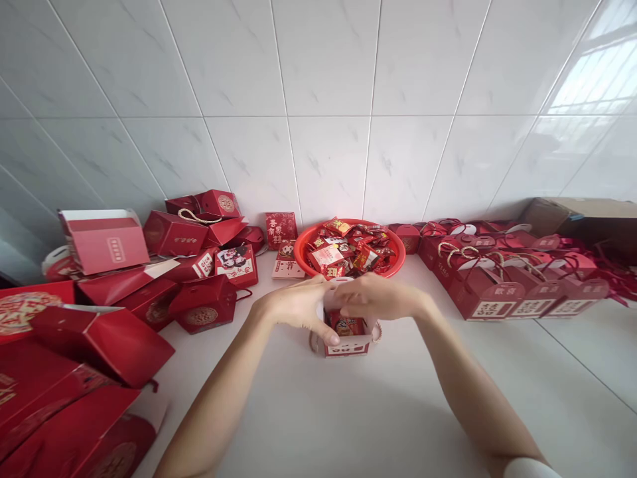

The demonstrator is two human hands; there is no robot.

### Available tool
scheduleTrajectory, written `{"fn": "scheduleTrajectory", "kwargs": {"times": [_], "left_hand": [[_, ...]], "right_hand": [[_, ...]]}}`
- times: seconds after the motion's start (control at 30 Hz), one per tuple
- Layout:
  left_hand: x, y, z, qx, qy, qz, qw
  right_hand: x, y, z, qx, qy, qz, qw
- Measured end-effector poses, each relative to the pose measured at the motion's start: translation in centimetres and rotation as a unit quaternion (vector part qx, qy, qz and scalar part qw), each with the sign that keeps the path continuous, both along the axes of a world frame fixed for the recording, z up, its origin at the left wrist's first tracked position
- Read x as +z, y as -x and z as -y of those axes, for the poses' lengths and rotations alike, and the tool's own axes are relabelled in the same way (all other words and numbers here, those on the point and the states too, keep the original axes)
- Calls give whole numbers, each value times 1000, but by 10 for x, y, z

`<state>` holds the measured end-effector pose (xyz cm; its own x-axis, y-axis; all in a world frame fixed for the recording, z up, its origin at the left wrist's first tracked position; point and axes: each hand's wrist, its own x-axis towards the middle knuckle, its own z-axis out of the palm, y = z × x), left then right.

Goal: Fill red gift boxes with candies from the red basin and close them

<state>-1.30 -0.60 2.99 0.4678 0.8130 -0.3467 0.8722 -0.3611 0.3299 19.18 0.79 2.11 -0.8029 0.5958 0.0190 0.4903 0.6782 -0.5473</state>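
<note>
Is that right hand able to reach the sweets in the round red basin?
Probably yes: the right hand is over the gift box, just in front of the open-topped red basin, and nothing seems to block the wrapped sweets.

The basin [300, 255] is bright orange-red, its wrapped sweets [348, 249] red, gold and pale pink. In front of it, the open box [348, 348] is red and cream with dark characters. Left of the basin, deep-red cartons [202, 307] bear gold round emblems; right of it, red boxes [497, 295] carry white, dark-lettered labels. Behind it, the white tiles [328, 166] are grey-veined.
</note>
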Motion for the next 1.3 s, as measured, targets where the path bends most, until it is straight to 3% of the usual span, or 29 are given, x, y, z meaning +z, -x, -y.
{"fn": "scheduleTrajectory", "kwargs": {"times": [0.1, 0.23, 0.37, 0.5, 0.67, 1.0, 1.3], "left_hand": [[-2, 3, -1, -2, -3, -1, 1000], [-1, 5, 1, 3, -20, 1, 1000], [2, 4, 8, 29, -60, 12, 998], [3, 0, 12, 18, -77, 44, 996], [-1, -7, 9, -5, -67, 66, 996], [0, -7, 4, -12, -6, 93, 996], [3, -8, 6, -18, -8, 58, 998]], "right_hand": [[11, -23, 0, -45, -23, -124, 991], [4, -40, -1, -99, -29, -109, 989], [-11, -36, -2, -79, 4, -122, 989], [-14, -26, -5, -73, 23, -128, 989], [-19, -18, -9, -43, 57, -101, 992], [-26, -25, -14, -16, 53, -61, 997], [-23, -30, -16, 0, 49, -76, 996]]}}
